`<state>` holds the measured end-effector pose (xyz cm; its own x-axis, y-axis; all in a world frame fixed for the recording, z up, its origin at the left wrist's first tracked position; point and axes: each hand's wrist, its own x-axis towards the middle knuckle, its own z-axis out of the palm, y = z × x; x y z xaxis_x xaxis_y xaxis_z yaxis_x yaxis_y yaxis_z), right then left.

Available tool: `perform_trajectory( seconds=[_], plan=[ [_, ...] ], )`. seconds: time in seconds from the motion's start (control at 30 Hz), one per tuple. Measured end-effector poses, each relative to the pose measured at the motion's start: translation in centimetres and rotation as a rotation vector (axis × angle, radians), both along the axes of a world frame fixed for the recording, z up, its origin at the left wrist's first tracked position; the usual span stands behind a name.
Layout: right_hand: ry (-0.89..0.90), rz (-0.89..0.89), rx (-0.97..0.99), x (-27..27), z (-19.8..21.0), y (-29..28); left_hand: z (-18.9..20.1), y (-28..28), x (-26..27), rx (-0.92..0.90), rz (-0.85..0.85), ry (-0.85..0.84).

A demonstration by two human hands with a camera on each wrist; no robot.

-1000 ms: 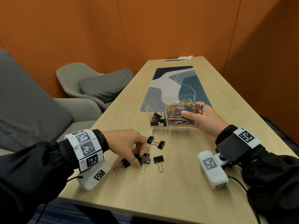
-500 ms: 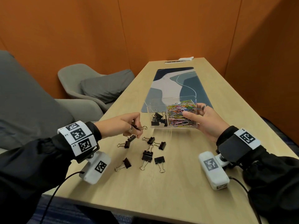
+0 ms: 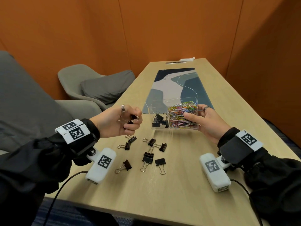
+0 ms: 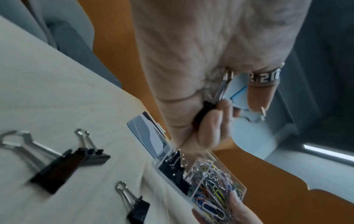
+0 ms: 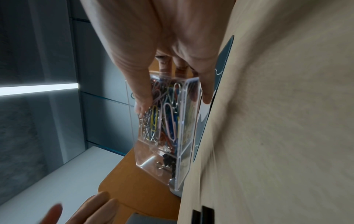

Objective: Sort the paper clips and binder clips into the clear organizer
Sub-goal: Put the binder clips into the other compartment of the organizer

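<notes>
1. The left hand [image 3: 119, 122] hovers above the table [image 3: 187, 185] with its fingers curled round a black binder clip [image 3: 132, 119]; most of that clip is buried in the grip, and only a dark edge and thin wire loops show in the head view
2. In the left wrist view the same clip [image 4: 203, 112] is a dark sliver against the palm with a silver handle sticking out, and blur hides how the fingertips meet it
3. The right hand [image 3: 206, 123] holds the right end of the clear organizer [image 3: 162, 127], thumb on the near side, ringed finger behind; the other fingers are hidden by the box
4. The organizer sits just beyond the left hand, on the table at the near end of a blue patterned mat [image 3: 175, 85]
5. The compartment under the right hand is heaped with coloured paper clips [image 3: 182, 116]; the compartment toward the left hand holds a few black binder clips [image 3: 158, 121], tangled so the number is unclear
6. The organizer's clear walls make its far rim hard to trace against the mat
7. Loose binder clips [image 3: 148, 158] lie scattered on the table just below the left hand, between the two wrists
8. The right wrist view is smeared, and the organizer [image 5: 182, 136] fills it
</notes>
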<state>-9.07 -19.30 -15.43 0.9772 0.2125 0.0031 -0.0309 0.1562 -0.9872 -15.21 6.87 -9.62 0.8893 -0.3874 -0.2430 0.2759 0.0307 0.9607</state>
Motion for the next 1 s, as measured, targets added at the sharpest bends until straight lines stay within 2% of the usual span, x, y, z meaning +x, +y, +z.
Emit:
perform_trajectory(
  seconds=[0.07, 0.2, 0.27, 0.33, 0.43, 0.5, 0.67, 1.0],
  plan=[
    [0.002, -0.003, 0.0, 0.0, 0.0, 0.0, 0.2, -0.1, 0.1, 0.015, 0.049, 0.022],
    [0.002, -0.005, 0.002, 0.0, 0.0, 0.0, -0.1, -0.4, 0.8, 0.242, 0.215, -0.047],
    [0.004, -0.005, 0.002, 0.0, 0.0, 0.0, -0.4, 0.0, 0.9, 0.392, 0.23, -0.075],
    [0.004, -0.004, -0.004, 0.0, -0.1, 0.0, -0.9, 0.5, 1.2, 0.677, 0.165, -0.14],
    [0.006, -0.002, -0.003, 0.1, -0.1, 0.0, -1.5, 1.2, 1.5, 1.23, 0.01, -0.296],
    [0.003, -0.003, -0.004, 0.1, 0.0, 0.0, -1.7, 1.3, 1.5, 1.402, -0.069, -0.286],
    [0.003, -0.006, -0.005, 0.1, -0.1, -0.1, -2.6, 1.5, 1.7, 1.545, -0.185, -0.146],
    [0.006, -0.001, 0.015, 0.1, -0.1, 0.0, -2.8, 1.3, 1.6, 1.57, -0.222, -0.157]
  ],
)
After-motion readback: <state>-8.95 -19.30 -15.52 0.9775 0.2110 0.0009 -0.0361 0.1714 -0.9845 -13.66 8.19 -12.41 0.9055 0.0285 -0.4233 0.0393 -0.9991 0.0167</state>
